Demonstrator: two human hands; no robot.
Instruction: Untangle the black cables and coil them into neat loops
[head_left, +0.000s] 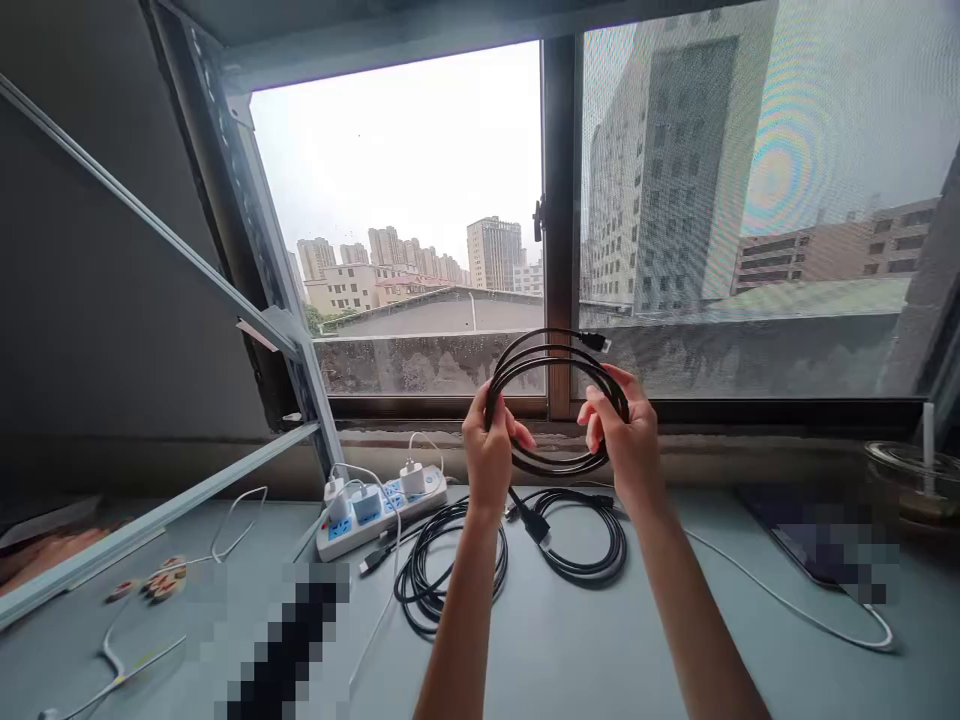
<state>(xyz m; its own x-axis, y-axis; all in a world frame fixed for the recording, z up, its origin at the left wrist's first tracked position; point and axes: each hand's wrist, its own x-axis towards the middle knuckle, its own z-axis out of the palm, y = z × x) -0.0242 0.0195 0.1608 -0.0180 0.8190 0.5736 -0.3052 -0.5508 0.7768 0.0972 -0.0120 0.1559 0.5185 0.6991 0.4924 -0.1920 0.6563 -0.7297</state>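
Note:
A black cable (559, 463), wound into a loose coil, is held up above the table between both hands. My left hand (491, 440) is closed around the coil's left side, and my right hand (626, 425) grips its right side. One plug (595, 342) points right at the top of the coil. The other plug (535, 525) hangs below it. Two more coiled black cables lie on the table beneath: the left coil (405, 590) partly behind my left forearm, the right coil (600, 572) between my forearms.
A white power strip (330, 547) with several chargers stands at the back left. To the right lie a dark phone or tablet (787, 540) with a white cord (780, 613) and a lidded cup (900, 490). A metal frame (281, 290) rises at left, before the window.

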